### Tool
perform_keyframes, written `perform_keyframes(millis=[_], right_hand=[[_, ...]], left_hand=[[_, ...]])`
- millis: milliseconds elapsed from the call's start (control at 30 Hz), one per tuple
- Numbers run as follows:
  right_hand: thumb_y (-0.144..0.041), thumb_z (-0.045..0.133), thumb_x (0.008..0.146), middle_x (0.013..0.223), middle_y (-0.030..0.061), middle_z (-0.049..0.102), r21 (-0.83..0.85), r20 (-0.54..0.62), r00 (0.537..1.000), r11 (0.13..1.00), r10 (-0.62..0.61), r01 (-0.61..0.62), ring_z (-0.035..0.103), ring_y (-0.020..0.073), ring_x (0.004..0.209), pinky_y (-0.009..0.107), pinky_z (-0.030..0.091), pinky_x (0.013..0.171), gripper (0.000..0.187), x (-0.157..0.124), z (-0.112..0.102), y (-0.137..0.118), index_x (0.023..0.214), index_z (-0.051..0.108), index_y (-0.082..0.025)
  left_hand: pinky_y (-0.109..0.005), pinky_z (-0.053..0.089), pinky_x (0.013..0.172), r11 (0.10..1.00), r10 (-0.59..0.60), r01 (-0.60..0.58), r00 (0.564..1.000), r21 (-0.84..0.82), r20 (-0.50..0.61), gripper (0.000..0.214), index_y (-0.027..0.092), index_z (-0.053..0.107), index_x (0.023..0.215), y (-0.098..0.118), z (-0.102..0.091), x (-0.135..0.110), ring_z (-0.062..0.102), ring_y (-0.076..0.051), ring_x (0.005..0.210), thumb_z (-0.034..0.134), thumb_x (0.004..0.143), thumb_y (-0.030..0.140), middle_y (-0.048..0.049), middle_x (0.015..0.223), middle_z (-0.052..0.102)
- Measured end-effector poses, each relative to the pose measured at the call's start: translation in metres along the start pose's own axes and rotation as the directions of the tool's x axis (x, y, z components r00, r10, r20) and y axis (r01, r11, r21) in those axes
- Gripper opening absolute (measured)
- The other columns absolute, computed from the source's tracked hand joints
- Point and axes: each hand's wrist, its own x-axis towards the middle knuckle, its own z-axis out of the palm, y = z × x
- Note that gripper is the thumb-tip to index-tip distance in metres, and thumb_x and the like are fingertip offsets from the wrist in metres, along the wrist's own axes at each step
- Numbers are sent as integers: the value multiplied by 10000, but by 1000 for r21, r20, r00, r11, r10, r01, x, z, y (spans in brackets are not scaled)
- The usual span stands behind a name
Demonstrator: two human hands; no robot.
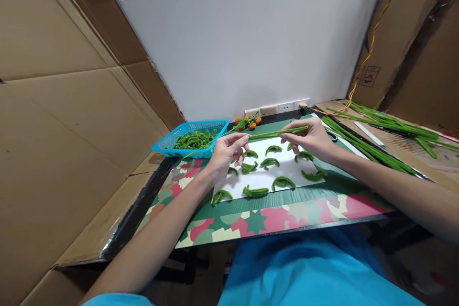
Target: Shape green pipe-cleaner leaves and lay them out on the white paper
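Between my two hands stretches a green pipe cleaner (266, 134), held roughly level above a white sheet (229, 186). My left hand (229, 150) pinches its left end with thumb and finger. Toward the other end, my right hand (311, 137) grips it with the fingertips. Several curved green pipe cleaner leaves lie on the sheet, among them a bundled leaf (256, 192) at the front and an arched leaf (283, 183) beside it. My hands partly cover some of the pieces behind.
A blue plastic basket (171, 135) holding many green pieces stands at the back left. Near it lie orange flowers (252, 125). Long green pipe cleaners (369, 146) are spread at the right, beside a white strip (369, 134) and a dark scissors handle (333, 136). Cardboard walls (71, 119) flank the table.
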Motion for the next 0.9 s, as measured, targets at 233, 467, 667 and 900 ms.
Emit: perform_keyframes(millis=[233,467,667,900], right_hand=[[-439,900,781,676,41,744,5,20,1000,1000,4,-4,579,109,416,258,481,406,322,2,-3,5,857,791,-145],[-502,820,871,671,56,733,-42,110,993,999,35,-30,572,108,443,244,457,420,372,-2,1,8,805,783,-138],[-508,811,878,619,36,714,-79,146,989,997,17,-5,558,114,436,235,426,413,362,-3,5,10,806,783,-154],[-442,596,1049,827,65,785,-336,215,968,921,-126,195,673,144,578,250,526,515,341,-5,4,9,1016,789,-164]], left_hand=[[-191,367,312,999,-35,36,998,-20,55,416,162,727,1022,-1,7,-8,583,-78,392,896,779,455,-6,811,720],[-168,350,322,992,-87,97,989,-84,120,412,158,736,1006,-4,15,-13,600,-68,427,916,768,441,3,831,707],[-166,350,317,986,-93,109,988,-129,126,421,149,770,1015,-5,19,-14,600,-57,432,914,770,460,-10,877,709],[-163,371,335,984,-13,11,1000,-176,-10,421,159,808,1037,-4,12,-11,578,-41,452,935,753,444,-31,924,729]])
